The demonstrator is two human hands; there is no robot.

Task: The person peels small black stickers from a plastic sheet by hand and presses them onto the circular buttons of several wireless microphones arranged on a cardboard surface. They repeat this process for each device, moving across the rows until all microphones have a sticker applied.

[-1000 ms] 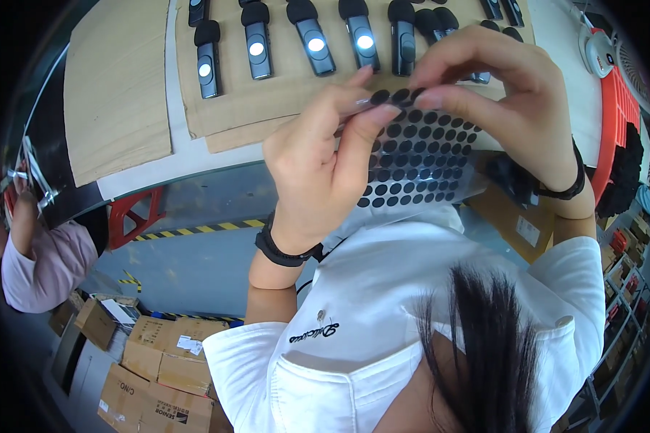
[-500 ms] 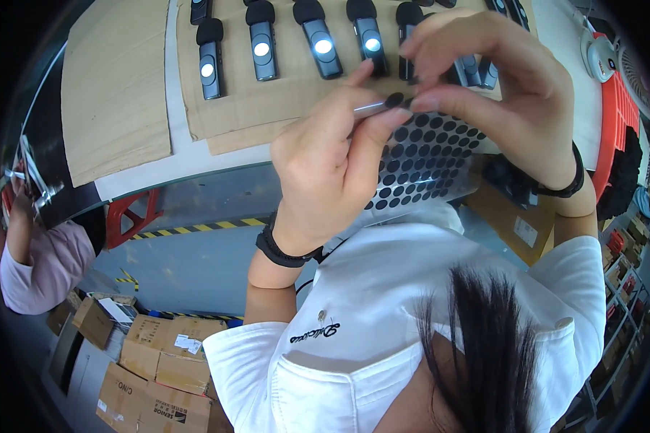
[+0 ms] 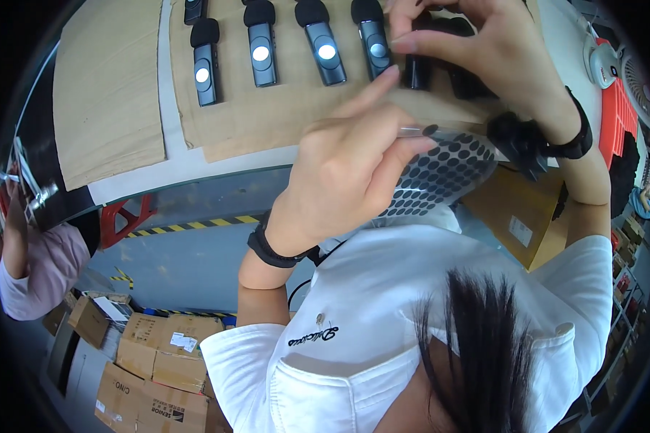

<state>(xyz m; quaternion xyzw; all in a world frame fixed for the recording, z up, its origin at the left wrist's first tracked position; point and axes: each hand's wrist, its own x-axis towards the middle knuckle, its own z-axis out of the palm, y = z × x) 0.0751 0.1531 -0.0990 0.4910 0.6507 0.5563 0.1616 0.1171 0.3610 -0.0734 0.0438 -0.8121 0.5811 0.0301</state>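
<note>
My left hand [image 3: 350,169] is closed on a clear sheet of round black stickers [image 3: 440,169], pinching its upper edge between thumb and fingers. The sheet hangs tilted in front of my shirt. Its forefinger points out toward the foot of a small dark clip-on microphone [image 3: 375,54] with a foam top and a lit circle. Up at the table, my right hand [image 3: 477,43] has thumb and forefinger curled close beside that microphone. What lies between those fingertips is too small to make out. Another microphone [image 3: 417,72] lies partly hidden under this hand.
Further microphones [image 3: 262,54] lie in a row on brown cardboard [image 3: 267,115], several with lit circles. Another cardboard sheet [image 3: 108,94] lies to the left. An open carton [image 3: 513,216] stands below right, a small fan [image 3: 635,68] far right. Another person's arm [image 3: 40,267] shows at left.
My right hand has moved up and away from the sticker sheet to the microphones. My left hand, with the sheet, has shifted slightly right and down.
</note>
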